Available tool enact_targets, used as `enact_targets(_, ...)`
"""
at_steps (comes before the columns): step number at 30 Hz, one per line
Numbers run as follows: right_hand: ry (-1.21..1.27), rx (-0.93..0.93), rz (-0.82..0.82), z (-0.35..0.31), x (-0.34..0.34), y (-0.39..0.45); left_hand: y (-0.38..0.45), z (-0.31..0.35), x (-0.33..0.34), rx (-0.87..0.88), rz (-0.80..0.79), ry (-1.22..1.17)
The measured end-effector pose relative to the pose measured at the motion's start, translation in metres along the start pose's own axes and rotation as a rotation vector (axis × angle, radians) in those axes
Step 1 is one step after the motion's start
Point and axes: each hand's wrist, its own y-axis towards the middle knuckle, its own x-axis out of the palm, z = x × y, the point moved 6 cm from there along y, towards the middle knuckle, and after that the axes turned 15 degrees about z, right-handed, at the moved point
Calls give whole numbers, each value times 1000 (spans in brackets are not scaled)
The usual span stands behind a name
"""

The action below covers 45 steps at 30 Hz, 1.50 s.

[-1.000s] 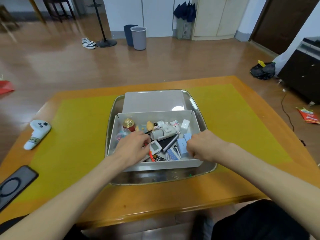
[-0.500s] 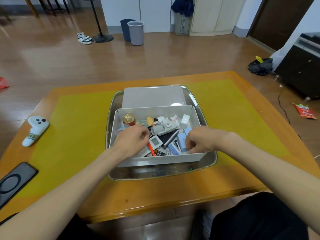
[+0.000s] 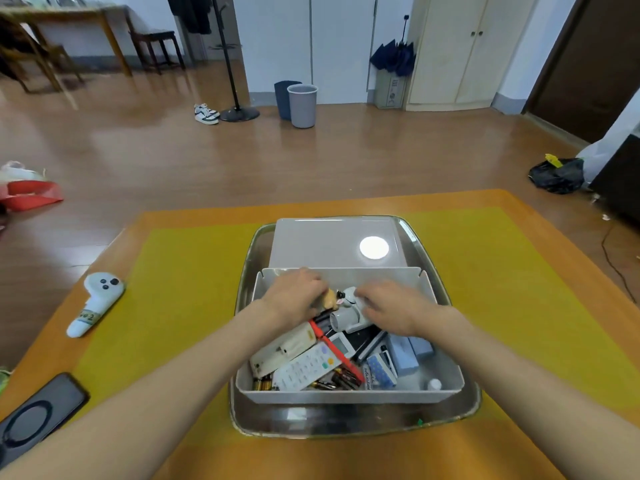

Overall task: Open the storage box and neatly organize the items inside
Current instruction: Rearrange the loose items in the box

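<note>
Two hands work the far end of the open storage box [image 3: 349, 394]: the left hand [image 3: 294, 297] curled over a tan figurine [image 3: 330, 299], the right hand [image 3: 389, 308] gripping a white gadget [image 3: 344, 318]; best lifted singly, so the jumble beneath stays put.

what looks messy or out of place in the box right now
The storage box is a jumble: a white remote, a red pen, loose batteries and blue packs lie crisscrossed over each other. Both hands, left hand and right hand, are in the far end.

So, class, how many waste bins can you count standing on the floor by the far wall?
2. A light grey bin stands in front; a dark blue bin sits just behind it, to its left, partly covered.
</note>
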Motion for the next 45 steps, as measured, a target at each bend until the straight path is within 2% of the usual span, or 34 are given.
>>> enact_targets(3, 26, 4, 5, 5, 3, -2, 7, -8, 8, 22, -55, 78)
enact_targets(6, 50, -33, -43, 7, 6, -6, 10, -10, 16, 76, -46, 146)
enact_targets(11, -5, 37, 189, 13, 2, 11, 7, -10, 20, 115, -32, 206)
enact_targets(14, -75, -21, 262, 7, 5, 26, 6, -10, 17, 135, -44, 205)
enact_targets(18, -224, -90, 202, 6, 19, 36, 7, -8, 16, 167, -63, 196)
enact_targets(23, -232, -54, 179, 19, 20, 26, 13, 3, 18, 233, -9, 152)
enact_targets(30, -50, 57, 353, 32, -11, 7, 15, 4, 25, 114, 87, 99)
enact_targets(35, -2, 65, 352, 23, -15, 9, 7, -12, 29, 60, 62, 55)
enact_targets(45, -82, -46, 293, 20, 16, 22, 1, -11, 30, 96, 93, 36)
